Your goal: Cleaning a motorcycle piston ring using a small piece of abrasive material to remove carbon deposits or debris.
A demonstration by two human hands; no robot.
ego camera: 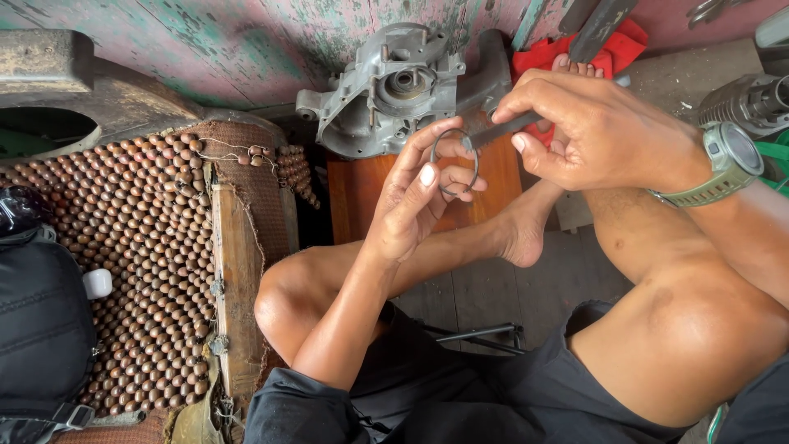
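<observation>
My left hand (415, 201) pinches a thin metal ring (454, 161) upright between thumb and fingers at the middle of the view. My right hand (596, 131), with a grey-green wristwatch (727, 164) on its wrist, grips a flat dark metal file (501, 129). The file's tip rests against the ring's upper right edge. Just behind both hands a grey cast-metal engine casing (386, 90) leans on the wall.
My bare legs and feet are crossed on an orange-brown wooden board (357, 193). A wooden beaded seat mat (140, 247) lies at left with a black bag (41, 321). A red cloth (612, 49) and a finned metal cylinder (748, 103) sit at right.
</observation>
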